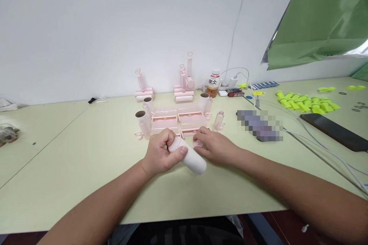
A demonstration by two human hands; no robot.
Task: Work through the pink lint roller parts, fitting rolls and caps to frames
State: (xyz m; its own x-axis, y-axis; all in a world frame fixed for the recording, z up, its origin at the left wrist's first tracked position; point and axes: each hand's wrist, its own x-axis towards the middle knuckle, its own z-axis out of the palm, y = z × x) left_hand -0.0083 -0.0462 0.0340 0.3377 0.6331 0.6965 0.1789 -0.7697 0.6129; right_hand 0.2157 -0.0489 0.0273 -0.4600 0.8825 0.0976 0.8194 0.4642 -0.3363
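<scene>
Gripped in my left hand [162, 151] is a white lint roller roll [195, 162], tilted down to the right, with a pink disc-shaped cap [174, 144] at its upper end. My right hand [214, 143] has its fingers closed on a small pink round cap [197, 143], just right of the roll and apart from it. Beyond my hands lie open pink lint roller cases [165, 123]. White rolls with brown cardboard cores [140, 114] stand upright on the left, beside clear pink handles [145, 127]. Another clear handle [219, 121] stands to the right.
Along the wall sit pink lint rollers [184, 97] and a drink bottle [213, 84]. To the right are a partly pixelated phone [258, 125], several neon-yellow pieces [304, 101], a dark phone [335, 131] and white cables [322, 147]. The table [86, 183] ends close before me.
</scene>
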